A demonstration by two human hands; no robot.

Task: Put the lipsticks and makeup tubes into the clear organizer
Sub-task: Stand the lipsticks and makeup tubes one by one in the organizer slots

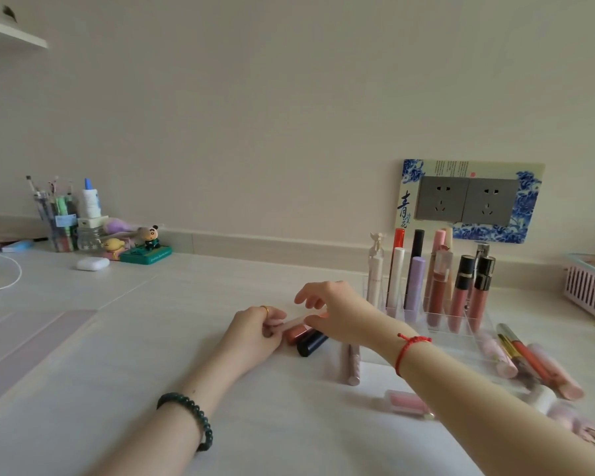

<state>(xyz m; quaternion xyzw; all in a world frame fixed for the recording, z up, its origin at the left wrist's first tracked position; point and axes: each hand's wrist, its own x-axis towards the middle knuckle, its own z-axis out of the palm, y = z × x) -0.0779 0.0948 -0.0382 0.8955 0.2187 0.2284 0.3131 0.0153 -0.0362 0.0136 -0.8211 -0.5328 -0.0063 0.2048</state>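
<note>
Step in hand: picking a pale pink tube (294, 323) out of a small cluster of tubes lying on the surface, ahead of moving it to the clear organizer (437, 312).
Left hand (255, 329): fingers curled narrowly onto the left end of the pale pink tube, heel resting on the surface; a ring shows on one finger.
Right hand (334, 314): reaching in from the right, thumb and lower fingers closing over the tube's right end, upper fingers spread loose; whether it grips yet cannot be told.
Cluster: a rose-gold lipstick (298, 333) and a dark navy lipstick (311, 343) lie touching, just beneath the held tube.
Clear organizer: stands towards the far right of the surface, below the wall socket (468, 202); rear compartments hold upright tubes, several front compartments look free.
Loose items: a mauve tube (351, 364) near the front of the cluster; more tubes (529, 359) lie beside the organizer towards the right edge.
Technique (judged): lift the pale tube straight up so that the two lipsticks below do not roll; pass it fully to the right hand, turn it upright, and lower it into a free front compartment.
Risk (judged): brushing the tall upright tubes may tip them.
</note>
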